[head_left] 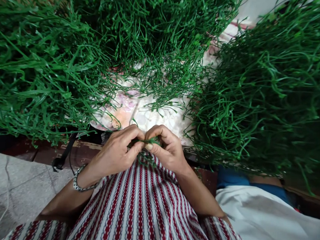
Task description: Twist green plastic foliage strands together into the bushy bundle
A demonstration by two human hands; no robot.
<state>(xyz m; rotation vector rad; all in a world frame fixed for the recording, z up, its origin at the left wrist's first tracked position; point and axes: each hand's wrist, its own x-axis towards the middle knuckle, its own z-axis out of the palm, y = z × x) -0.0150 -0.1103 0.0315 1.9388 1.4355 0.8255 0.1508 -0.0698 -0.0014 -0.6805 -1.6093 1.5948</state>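
Note:
My left hand (123, 146) and my right hand (167, 147) meet in front of my striped shirt, near the table's front edge. Thumb and forefinger of each are pinched together on a small green artificial plant sprig (154, 140). Part of the sprig hangs below the fingers; much of it is hidden by them. Just beyond my hands, loose green stems (163, 98) of the same kind lie scattered on a pale, flower-patterned table cover (146, 115).
Large heaps of green plastic stems rise at the left (39, 70), the back (154, 19) and the right (263, 93). A dark strap (67, 151) hangs from the table edge at left. White cloth (265, 211) and blue fabric (230, 178) lie at lower right.

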